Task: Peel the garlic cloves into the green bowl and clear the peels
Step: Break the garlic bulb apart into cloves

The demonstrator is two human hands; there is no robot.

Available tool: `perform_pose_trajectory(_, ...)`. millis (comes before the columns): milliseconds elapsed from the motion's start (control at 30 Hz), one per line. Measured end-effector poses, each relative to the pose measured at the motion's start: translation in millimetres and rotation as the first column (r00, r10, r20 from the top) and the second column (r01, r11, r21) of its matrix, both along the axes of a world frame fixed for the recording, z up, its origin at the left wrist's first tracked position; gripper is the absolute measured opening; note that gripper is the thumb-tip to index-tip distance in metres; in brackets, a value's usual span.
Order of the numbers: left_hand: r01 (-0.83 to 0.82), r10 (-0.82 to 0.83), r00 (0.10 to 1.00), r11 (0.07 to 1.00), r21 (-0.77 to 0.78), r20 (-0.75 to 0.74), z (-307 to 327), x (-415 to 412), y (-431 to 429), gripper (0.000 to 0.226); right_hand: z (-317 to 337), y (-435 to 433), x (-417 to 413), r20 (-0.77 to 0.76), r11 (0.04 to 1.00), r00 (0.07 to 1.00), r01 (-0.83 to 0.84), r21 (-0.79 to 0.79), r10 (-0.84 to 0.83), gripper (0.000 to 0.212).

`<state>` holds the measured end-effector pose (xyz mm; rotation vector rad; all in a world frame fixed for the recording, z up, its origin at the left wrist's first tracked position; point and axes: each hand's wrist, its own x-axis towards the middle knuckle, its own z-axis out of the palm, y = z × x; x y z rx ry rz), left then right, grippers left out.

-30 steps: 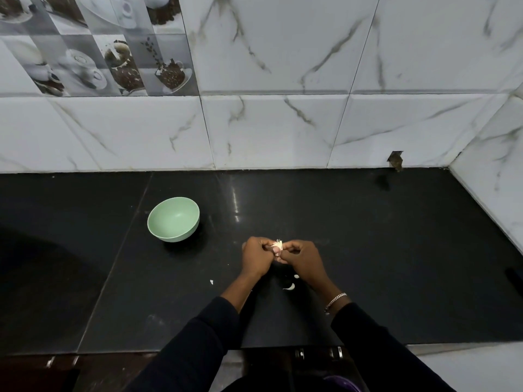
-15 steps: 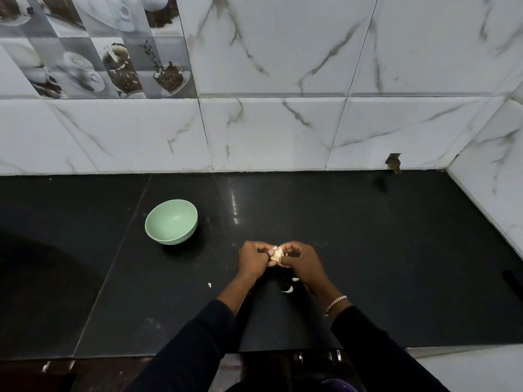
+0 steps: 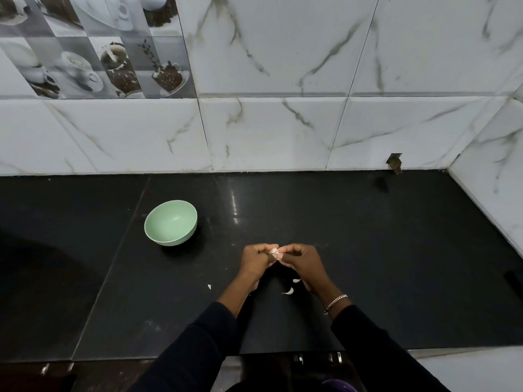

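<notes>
While the left hand [image 3: 256,260] and right hand [image 3: 302,261] meet over the black surface [image 3: 368,250], both pinch one garlic clove [image 3: 276,253] between fingertips. Peel bits [image 3: 288,291] lie below them — the green bowl [image 3: 170,223] sits empty, well left.

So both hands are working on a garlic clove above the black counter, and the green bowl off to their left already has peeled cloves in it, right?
Not quite. The head view shows the green bowl empty. The rest holds: left hand and right hand pinch a garlic clove above the black counter.
</notes>
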<state>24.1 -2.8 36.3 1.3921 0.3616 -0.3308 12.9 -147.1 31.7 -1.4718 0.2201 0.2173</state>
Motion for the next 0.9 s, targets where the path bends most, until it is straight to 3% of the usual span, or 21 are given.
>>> perform_pose_trajectory(133,-0.022,0.022,1.000,1.000,0.012,0.014,-3.6,-0.5,1.3,0.019,-0.9,-0.9,0.1,0.011,0.997,1.000,-0.028,-0.076,0.029,0.023)
perform_pose_trajectory(433,0.000,-0.016,0.995,0.988,0.157,0.099,-4.9,1.0,-0.8,0.005,-5.7,3.4,7.1,0.020,0.990,0.997,0.072,-0.121,-0.070,0.006)
perform_pose_trajectory(567,0.004,-0.018,0.996,0.987,0.158,0.091,-5.8,2.0,-0.2,0.009,-7.3,3.2,9.1,0.017,0.987,0.997,0.080,-0.137,-0.079,0.008)
perform_pose_trajectory(700,0.014,-0.024,0.998,0.987,0.158,0.063,-2.2,2.8,0.9,0.012,-6.0,2.6,11.2,-0.019,0.992,0.993,0.116,-0.049,-0.117,0.008)
perform_pose_trajectory(900,0.123,-0.129,0.990,0.987,0.106,0.050,0.4,5.8,8.0,0.038,-6.3,1.1,11.0,-0.067,0.998,0.996,0.055,-0.006,-0.056,0.015)
